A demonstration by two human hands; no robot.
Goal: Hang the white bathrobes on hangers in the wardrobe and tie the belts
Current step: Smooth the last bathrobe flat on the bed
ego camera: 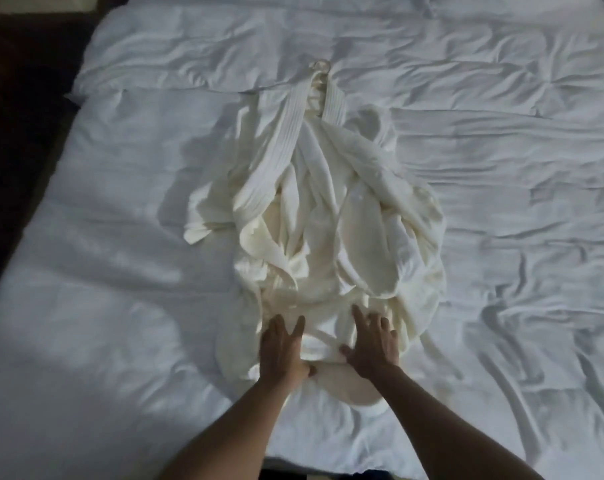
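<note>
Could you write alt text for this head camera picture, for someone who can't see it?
Two bare hands, left hand and right hand, rest with spread fingers on the near end of a crumpled white bathrobe lying on a bed with wrinkled white bedding, in dim light.

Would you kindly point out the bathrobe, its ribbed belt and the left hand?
bathrobe (359, 237): head view, crumpled middle folds.
belt (286, 140): head view, ribbed strip left of the collar.
left hand (281, 348): head view, back of hand.
</note>
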